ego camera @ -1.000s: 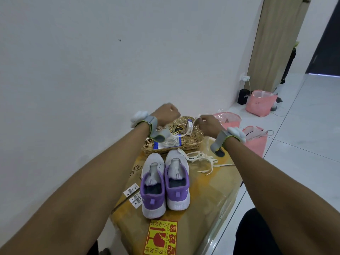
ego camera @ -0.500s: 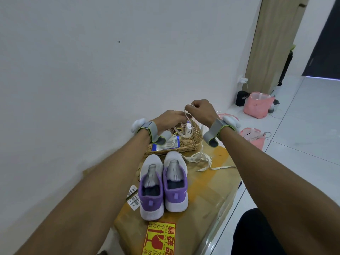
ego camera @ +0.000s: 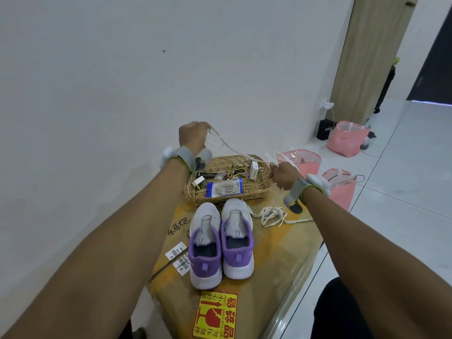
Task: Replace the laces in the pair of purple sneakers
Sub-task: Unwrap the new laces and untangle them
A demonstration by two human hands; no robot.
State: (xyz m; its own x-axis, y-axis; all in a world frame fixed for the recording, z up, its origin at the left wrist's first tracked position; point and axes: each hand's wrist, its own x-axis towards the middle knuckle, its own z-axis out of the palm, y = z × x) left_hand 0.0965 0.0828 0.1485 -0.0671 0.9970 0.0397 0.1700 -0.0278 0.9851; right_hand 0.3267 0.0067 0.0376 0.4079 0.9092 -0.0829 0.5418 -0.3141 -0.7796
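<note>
Left hand (ego camera: pixel 193 135): raised above the far left corner of the basket (ego camera: pixel 244 198); fingers curled into a fist round one end of a pale lace (ego camera: pixel 230 148).
Right hand (ego camera: pixel 283 174): lower, at the basket's right rim; fingers appear to pinch the lace's other end, though blur hides the exact grip.
Lace: in the air between the two hands; slopes down from left to right over the basket.
Sneakers (ego camera: pixel 220 243): purple-and-white pair, side by side on the cardboard box (ego camera: pixel 281 253); heels toward the camera, toes just short of the basket.
Loose laces (ego camera: pixel 271 216): a white tangle on the box, just beside the right shoe's toe.
Basket: wicker, at the box's far end near the wall; holds a blue-edged packet (ego camera: pixel 223 189) and a small white carton (ego camera: pixel 254 170).
Floor: a pink bag (ego camera: pixel 347 139) near the doorway.
</note>
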